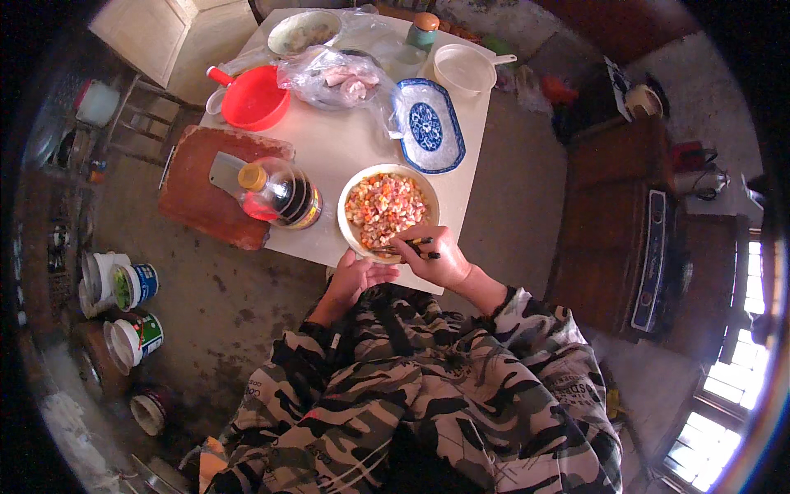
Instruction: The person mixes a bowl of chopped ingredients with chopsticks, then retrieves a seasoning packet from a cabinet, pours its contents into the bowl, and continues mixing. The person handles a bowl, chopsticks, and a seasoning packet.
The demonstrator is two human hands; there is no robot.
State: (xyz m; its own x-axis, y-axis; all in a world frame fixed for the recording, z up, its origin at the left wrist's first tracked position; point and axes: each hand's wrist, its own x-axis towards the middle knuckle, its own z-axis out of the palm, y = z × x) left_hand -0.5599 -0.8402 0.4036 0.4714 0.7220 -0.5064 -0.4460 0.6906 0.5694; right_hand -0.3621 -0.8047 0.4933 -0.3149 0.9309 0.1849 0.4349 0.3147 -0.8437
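A white bowl near the table's front edge holds a chopped mixture of pinkish meat and orange and pale diced pieces. My right hand grips dark chopsticks; their lower ends reach into the mixture at the bowl's near side. At the near rim, my left hand holds the bowl, thumb against its side and fingers stretched to the right. Left of the bowl is a clear plastic bottle of dark liquid with a yellow cap. Behind it, a cleaver lies on a reddish-brown cutting board.
A blue-and-white platter lies behind the bowl. Farther back are a red plastic ladle, bagged raw meat, a pale handled pan and a lidded jar. The board overhangs the table's left edge. Buckets stand on the floor.
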